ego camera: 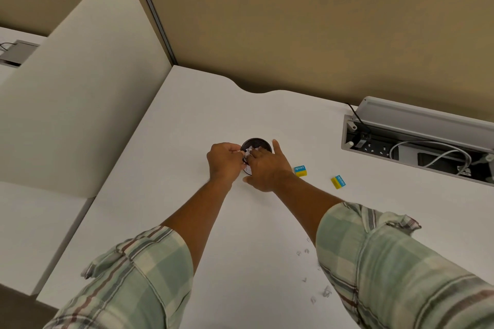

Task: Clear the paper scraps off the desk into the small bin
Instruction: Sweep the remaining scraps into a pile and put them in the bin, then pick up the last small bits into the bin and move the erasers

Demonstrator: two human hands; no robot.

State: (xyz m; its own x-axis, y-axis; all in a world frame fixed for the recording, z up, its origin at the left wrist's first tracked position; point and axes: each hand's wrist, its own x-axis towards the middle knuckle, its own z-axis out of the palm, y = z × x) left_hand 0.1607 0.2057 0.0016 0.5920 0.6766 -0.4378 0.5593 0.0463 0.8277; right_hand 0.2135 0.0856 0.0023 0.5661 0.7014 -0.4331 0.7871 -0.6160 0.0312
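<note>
A small round black bin (257, 142) stands in the middle of the white desk (187, 115), with white paper scraps (250, 150) showing at its rim. My left hand (224, 161) is at the bin's left edge, fingers pinched on white paper scraps. My right hand (267, 168) lies over the bin's near side, index finger pointing up and the other fingers spread; what lies under its palm is hidden. A bit of white paper (248, 169) shows between the two hands.
Two small yellow-and-blue boxes (300, 170) (338, 182) lie right of the bin. Tiny metal bits (306, 251) are scattered near my right sleeve. An open cable tray (417, 152) with plugs and wires sits at the right. Beige partition walls (294, 35) bound the desk's back and left.
</note>
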